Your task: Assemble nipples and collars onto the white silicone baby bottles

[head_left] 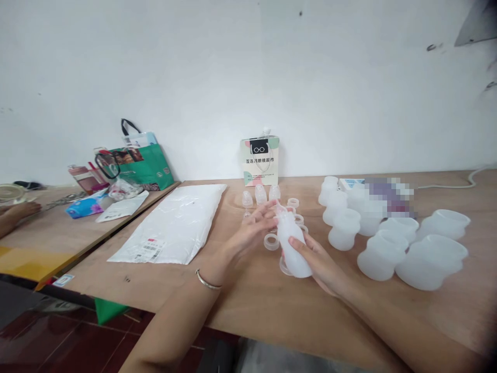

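My right hand is wrapped round the body of a frosted white baby bottle, which is tilted with its top up and to the left. My left hand has its fingertips closed on the clear nipple at the bottle's top. Beneath and behind the bottle lie several translucent collar rings, among them one ring just below my left fingers. Clear domed caps stand farther back, one cap in the middle of their row. The bottle and my fingers partly hide the pieces behind them.
Several frosted bottle bodies stand at the right, near a partly blurred box. A white mailer lies left. A paper bag leans on the wall. On the left table are a green bag and another person's hand.
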Demonstrator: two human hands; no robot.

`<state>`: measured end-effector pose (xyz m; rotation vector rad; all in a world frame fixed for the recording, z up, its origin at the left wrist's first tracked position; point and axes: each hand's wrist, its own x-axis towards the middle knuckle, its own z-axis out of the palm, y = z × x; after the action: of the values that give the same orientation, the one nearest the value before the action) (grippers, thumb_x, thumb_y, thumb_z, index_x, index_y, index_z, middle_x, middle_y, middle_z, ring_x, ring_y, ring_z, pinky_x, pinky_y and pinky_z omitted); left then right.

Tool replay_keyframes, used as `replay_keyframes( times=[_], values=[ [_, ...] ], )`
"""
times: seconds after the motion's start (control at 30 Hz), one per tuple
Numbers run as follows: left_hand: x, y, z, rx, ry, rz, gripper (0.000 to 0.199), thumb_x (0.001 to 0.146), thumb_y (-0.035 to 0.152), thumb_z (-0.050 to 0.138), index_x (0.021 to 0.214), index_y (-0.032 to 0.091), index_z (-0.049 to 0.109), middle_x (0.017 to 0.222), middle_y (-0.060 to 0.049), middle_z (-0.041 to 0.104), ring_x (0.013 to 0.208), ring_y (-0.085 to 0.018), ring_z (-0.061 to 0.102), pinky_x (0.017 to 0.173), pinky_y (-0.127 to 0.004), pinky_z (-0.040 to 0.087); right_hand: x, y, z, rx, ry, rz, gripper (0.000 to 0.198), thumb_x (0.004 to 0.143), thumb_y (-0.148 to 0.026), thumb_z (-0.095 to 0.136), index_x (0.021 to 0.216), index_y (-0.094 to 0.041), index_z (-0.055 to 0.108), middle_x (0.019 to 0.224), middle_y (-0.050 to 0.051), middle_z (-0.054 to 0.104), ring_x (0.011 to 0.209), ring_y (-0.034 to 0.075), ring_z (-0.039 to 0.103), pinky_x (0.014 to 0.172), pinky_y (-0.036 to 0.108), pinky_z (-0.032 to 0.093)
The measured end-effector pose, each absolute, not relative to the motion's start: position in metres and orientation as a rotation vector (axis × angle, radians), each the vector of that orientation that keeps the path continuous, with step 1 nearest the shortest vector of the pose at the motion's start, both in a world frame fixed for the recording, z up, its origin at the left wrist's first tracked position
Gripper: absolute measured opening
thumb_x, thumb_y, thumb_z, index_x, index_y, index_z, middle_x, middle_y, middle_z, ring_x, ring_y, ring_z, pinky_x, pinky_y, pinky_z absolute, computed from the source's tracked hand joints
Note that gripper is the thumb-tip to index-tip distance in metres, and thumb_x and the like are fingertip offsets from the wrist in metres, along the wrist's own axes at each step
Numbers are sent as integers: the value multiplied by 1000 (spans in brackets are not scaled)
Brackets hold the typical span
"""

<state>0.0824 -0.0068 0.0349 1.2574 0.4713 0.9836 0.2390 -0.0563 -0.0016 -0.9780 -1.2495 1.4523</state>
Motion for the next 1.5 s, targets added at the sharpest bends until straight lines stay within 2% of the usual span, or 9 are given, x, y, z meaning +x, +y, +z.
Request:
replay_keyframes(
  times=[0.23, 0.5, 0.6, 0.73, 0.87, 1.03, 1.23, 1.4, 1.5],
  values=[
    [59, 16, 47, 1408, 662, 1489, 34, 75, 35, 59, 107, 23, 54, 113, -4, 58, 107, -18, 52, 90, -30, 38, 243, -56, -2, -1030, -1319, 1239, 46, 75, -49, 58, 113, -25, 50, 105, 5, 61, 92, 21, 57, 71, 31, 47],
    [49, -42, 43, 2023, 955, 979, 17, 70, 24, 62, 87, 24, 62, 87, -4, 64, 85, -22, 57, 78, -32, 38, 254, -52, 3, -887, -1103, 1137, 35, 78, -50, 53, 102, -25, 49, 85, 4, 61, 71, 19, 57, 57, 30, 46],
    [45, -65, 17, 2181, 1110, 882, 17, 71, 24, 60, 88, 28, 60, 80, -4, 63, 76, -23, 57, 70, -31, 37, 252, -53, 3, -881, -1112, 1139, 36, 77, -51, 52, 102, -25, 48, 82, 4, 61, 68, 18, 56, 55, 30, 45],
    [43, -68, -10, 2542, 1386, 629, 13, 76, 29, 56, 86, 22, 52, 81, -5, 60, 76, -22, 57, 67, -30, 38, 250, -52, 0, -850, -1125, 1129, 35, 77, -48, 55, 101, -24, 51, 82, 3, 60, 65, 16, 55, 54, 28, 44],
    [48, -59, -15, 2843, 1468, 401, 20, 81, 37, 51, 86, 18, 46, 80, -4, 59, 79, -21, 57, 69, -30, 40, 251, -48, -5, -815, -1099, 1104, 31, 76, -46, 56, 99, -25, 52, 81, 1, 59, 64, 15, 54, 52, 27, 44],
    [53, -48, -20, 3097, 1375, 403, 42, 78, 58, 40, 82, 16, 45, 80, -5, 56, 76, -20, 56, 70, -33, 41, 252, -49, -6, -828, -1130, 1117, 32, 77, -45, 57, 101, -24, 52, 88, 2, 59, 72, 15, 55, 58, 27, 46],
    [58, -46, -26, 3001, 1566, 552, 45, 82, 57, 33, 82, 14, 47, 85, -9, 53, 77, -21, 51, 68, -35, 39, 252, -52, -7, -877, -1164, 1148, 40, 77, -46, 57, 109, -24, 49, 100, 6, 60, 85, 19, 57, 64, 29, 48],
    [49, -38, -13, 2518, 1615, 937, 29, 87, 44, 35, 88, 16, 45, 86, -7, 53, 81, -19, 51, 71, -34, 41, 252, -52, -4, -846, -1175, 1179, 41, 77, -47, 56, 110, -23, 48, 102, 7, 59, 84, 19, 58, 59, 27, 48],
    [45, -37, -13, 2415, 1452, 969, 22, 86, 39, 41, 89, 17, 45, 87, -5, 54, 82, -17, 52, 74, -32, 43, 252, -52, -3, -856, -1181, 1169, 43, 76, -47, 57, 110, -23, 48, 102, 7, 59, 86, 19, 58, 61, 27, 48]
  ],
)
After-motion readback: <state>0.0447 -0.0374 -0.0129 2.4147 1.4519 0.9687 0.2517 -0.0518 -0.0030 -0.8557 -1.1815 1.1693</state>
